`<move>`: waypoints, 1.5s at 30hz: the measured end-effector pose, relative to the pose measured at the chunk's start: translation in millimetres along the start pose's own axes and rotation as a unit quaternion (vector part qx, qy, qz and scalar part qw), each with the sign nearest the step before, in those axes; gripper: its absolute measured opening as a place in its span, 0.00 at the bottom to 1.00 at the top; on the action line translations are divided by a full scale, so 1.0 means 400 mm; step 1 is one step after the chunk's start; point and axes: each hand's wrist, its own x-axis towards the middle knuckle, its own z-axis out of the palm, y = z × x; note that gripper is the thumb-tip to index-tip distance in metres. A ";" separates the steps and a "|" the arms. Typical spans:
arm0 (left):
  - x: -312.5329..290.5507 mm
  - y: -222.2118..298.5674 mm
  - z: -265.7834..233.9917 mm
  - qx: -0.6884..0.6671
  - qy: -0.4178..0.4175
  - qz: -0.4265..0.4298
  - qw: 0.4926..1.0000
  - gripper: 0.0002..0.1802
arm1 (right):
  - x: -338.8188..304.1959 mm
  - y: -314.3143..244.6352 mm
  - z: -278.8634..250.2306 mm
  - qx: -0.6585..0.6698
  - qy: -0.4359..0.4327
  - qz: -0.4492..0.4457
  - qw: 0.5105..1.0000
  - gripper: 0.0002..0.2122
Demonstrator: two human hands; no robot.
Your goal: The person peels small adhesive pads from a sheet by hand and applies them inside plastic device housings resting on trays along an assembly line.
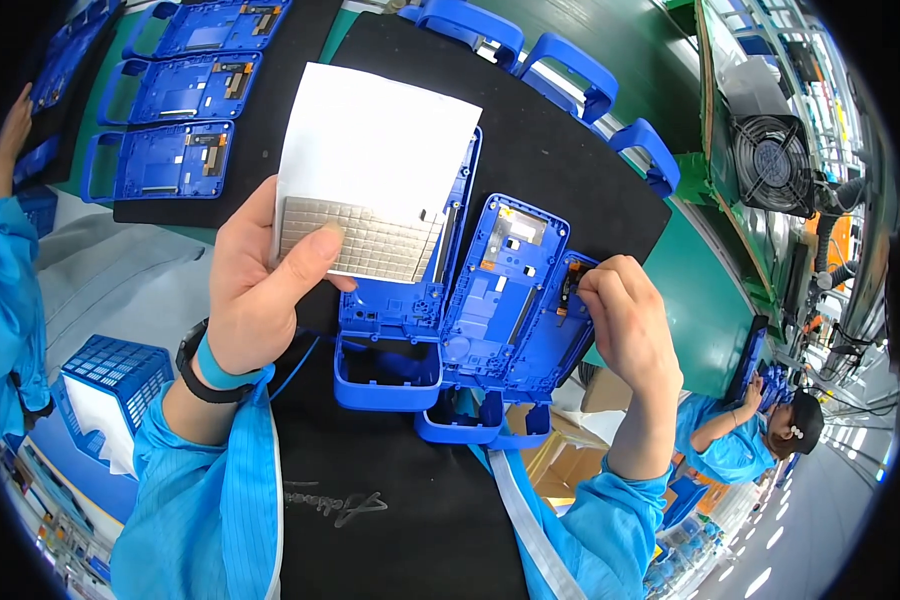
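My left hand [255,285] grips a white backing sheet [375,130] by its lower left side, thumb on top. Rows of small silver-grey square pads [385,240] cover the sheet's lower part. Under and beside it, three blue plastic housings with handles lie side by side: a left housing [390,310] partly hidden by the sheet, a middle housing [495,300] and a right housing [545,350]. My right hand [630,320] is closed in a pinch at the right housing's upper end, beside a small dark circuit board [570,290]. Whatever its fingertips hold is hidden.
Several more blue housings [175,160] lie at the far left, and others [570,65] stand along the black mat's [400,500] far edge. A black fan [773,165] stands at the right. Co-workers in blue sit at the left [10,300] and right [730,440]. A blue crate [120,375] is at the left.
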 end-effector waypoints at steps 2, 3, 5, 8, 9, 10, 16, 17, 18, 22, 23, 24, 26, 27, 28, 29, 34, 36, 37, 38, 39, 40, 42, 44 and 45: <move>0.000 -0.003 -0.001 -0.006 -0.001 0.002 1.000 0.21 | 0.001 -0.003 0.000 -0.002 0.000 0.002 1.000 0.06; 0.000 -0.002 -0.001 -0.007 -0.001 0.002 1.000 0.21 | 0.002 -0.004 -0.001 -0.004 -0.001 0.005 1.000 0.06; 0.000 0.001 0.002 0.002 0.001 0.007 1.000 0.21 | 0.003 -0.005 -0.002 -0.008 -0.003 0.004 1.000 0.06; 0.000 -0.001 -0.003 -0.006 -0.004 0.006 1.000 0.21 | 0.007 -0.004 0.001 -0.010 -0.002 -0.002 1.000 0.06; 0.000 -0.002 -0.002 -0.006 -0.004 0.005 1.000 0.21 | 0.007 -0.003 0.003 -0.008 0.002 -0.006 1.000 0.06; 0.001 -0.001 -0.001 -0.002 -0.004 0.005 1.000 0.20 | 0.006 -0.001 0.004 -0.008 0.002 -0.005 1.000 0.06; -0.001 -0.001 -0.005 -0.003 -0.006 0.006 1.000 0.21 | -0.018 0.008 0.015 -0.015 0.034 0.020 0.999 0.06; -0.001 0.000 -0.003 -0.001 -0.003 0.004 1.000 0.21 | -0.024 0.010 0.024 -0.005 0.053 0.017 0.998 0.06; 0.000 -0.001 -0.004 -0.002 -0.003 0.004 1.000 0.21 | -0.029 0.010 0.028 0.004 0.071 0.015 0.997 0.06; 0.000 -0.002 -0.007 -0.002 -0.002 0.001 1.000 0.21 | -0.058 0.007 0.012 0.027 0.095 0.063 0.993 0.05; 0.000 -0.002 -0.006 0.003 0.000 0.001 1.000 0.21 | -0.065 0.011 0.009 0.017 0.083 0.069 0.994 0.05; 0.000 -0.003 -0.006 0.002 -0.001 0.000 1.000 0.21 | -0.070 0.013 0.009 0.007 0.071 0.075 0.995 0.05; 0.002 -0.006 -0.009 -0.004 -0.005 0.001 1.000 0.21 | -0.076 0.011 0.018 0.017 0.065 0.081 0.994 0.05; 0.002 -0.005 -0.007 -0.005 -0.006 -0.001 1.000 0.21 | -0.079 0.010 0.021 0.028 0.061 0.086 0.994 0.05; 0.003 -0.003 -0.003 -0.004 -0.003 0.003 1.000 0.21 | -0.079 0.010 0.020 0.028 0.060 0.087 0.994 0.05; 0.003 -0.003 -0.002 -0.002 0.001 0.006 1.000 0.21 | -0.077 0.012 0.019 0.024 0.059 0.083 0.995 0.06; 0.000 -0.011 -0.003 -0.001 0.002 0.004 1.000 0.22 | -0.075 0.012 0.026 0.026 0.052 0.083 0.995 0.06; 0.004 -0.014 -0.003 -0.001 0.007 0.004 1.000 0.22 | -0.072 0.016 0.024 0.019 0.040 0.084 0.995 0.07; 0.007 -0.017 -0.005 -0.004 0.004 0.003 1.000 0.22 | -0.069 0.017 0.025 0.020 0.037 0.085 0.995 0.07; 0.005 -0.013 -0.003 -0.004 0.000 0.007 1.000 0.22 | -0.070 0.016 0.020 0.019 0.038 0.083 0.996 0.07; 0.002 -0.009 -0.001 -0.003 0.000 0.009 1.000 0.22 | -0.071 0.015 0.017 0.018 0.038 0.081 0.996 0.07; 0.000 -0.005 0.003 -0.001 0.001 0.012 1.000 0.22 | -0.073 0.014 0.014 0.018 0.040 0.080 0.996 0.07; 0.006 -0.009 0.002 -0.001 0.002 0.012 1.000 0.23 | -0.069 0.018 0.014 0.013 0.034 0.074 0.997 0.07; 0.010 -0.015 0.001 0.011 0.002 0.017 1.000 0.23 | -0.067 0.021 0.017 0.012 0.033 0.076 0.997 0.07; 0.010 -0.015 0.001 0.011 0.002 0.017 1.000 0.23 | -0.066 0.022 0.019 0.011 0.032 0.077 0.996 0.07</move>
